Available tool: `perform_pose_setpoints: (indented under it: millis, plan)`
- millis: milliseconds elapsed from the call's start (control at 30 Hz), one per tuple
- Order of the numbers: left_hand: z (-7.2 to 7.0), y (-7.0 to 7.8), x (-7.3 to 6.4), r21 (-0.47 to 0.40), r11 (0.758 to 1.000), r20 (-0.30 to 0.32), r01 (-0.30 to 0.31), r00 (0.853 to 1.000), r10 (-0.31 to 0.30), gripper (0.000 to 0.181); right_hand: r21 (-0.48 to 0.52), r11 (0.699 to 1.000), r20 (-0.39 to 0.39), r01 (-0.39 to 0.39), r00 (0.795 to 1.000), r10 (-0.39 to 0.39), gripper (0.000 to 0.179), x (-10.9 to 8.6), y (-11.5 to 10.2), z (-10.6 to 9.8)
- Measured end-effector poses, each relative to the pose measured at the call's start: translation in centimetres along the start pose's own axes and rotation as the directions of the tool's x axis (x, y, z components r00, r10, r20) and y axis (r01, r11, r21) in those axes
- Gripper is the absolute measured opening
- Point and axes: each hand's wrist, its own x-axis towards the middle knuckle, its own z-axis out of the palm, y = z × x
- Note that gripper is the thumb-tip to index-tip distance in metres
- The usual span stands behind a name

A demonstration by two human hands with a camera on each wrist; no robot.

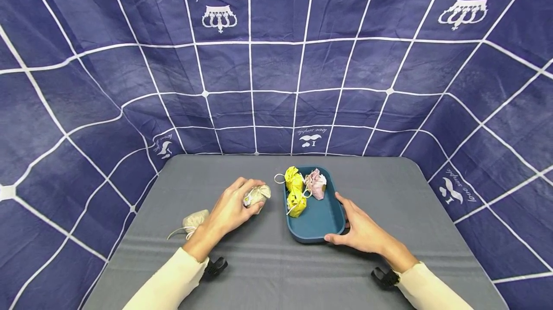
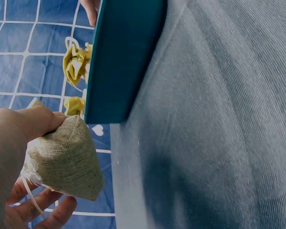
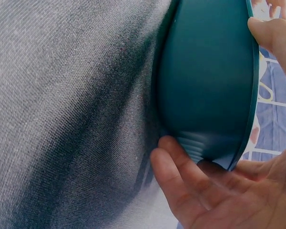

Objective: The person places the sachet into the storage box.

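My left hand (image 1: 235,209) holds a small beige burlap drawstring pouch (image 2: 69,157) between thumb and fingers, left of a blue tray (image 1: 313,231). The pouch's cord hangs by the fingers in the left wrist view. With the thumb at the rim and the fingers along the outer wall, my right hand (image 1: 360,228) grips the tray's near right corner. Inside the tray, yellow drawstring pouches (image 1: 296,203) lie along the left side, and a pink pouch (image 1: 317,185) sits at the back right. A second beige pouch (image 1: 194,220) rests on the table, partly hidden by my left wrist.
A grey cloth-covered table (image 1: 276,276) lies under everything, with some creases near the front. Dark blue cloth (image 1: 276,70) with white grid lines hangs behind it and along both sides. Black straps (image 1: 386,279) are on both wrists.
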Motion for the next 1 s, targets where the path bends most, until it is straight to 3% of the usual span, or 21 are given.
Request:
perform_pose_setpoints:
  millis: [433, 667, 1000]
  plan:
    - [0.1, 2.2, 1.2, -0.014, 1.000, -0.016, -0.007, 1.000, 0.007, 0.053, -0.010, 1.000, 0.008, 0.005, 1.000, -0.005, 0.131, 0.2, 0.0, -0.6]
    - [0.6, 3.4, 2.1, 0.020, 0.999, -0.051, -0.049, 0.997, 0.050, 0.057, -0.004, 1.000, 0.006, 0.000, 1.000, 0.000, 0.132, 0.0, -0.1, -0.4]
    - [1.3, 5.5, 3.6, -0.002, 0.995, -0.070, -0.095, 0.993, 0.095, 0.059, 0.003, 1.000, 0.011, -0.008, 1.000, 0.008, 0.132, 0.0, -0.1, -0.3]
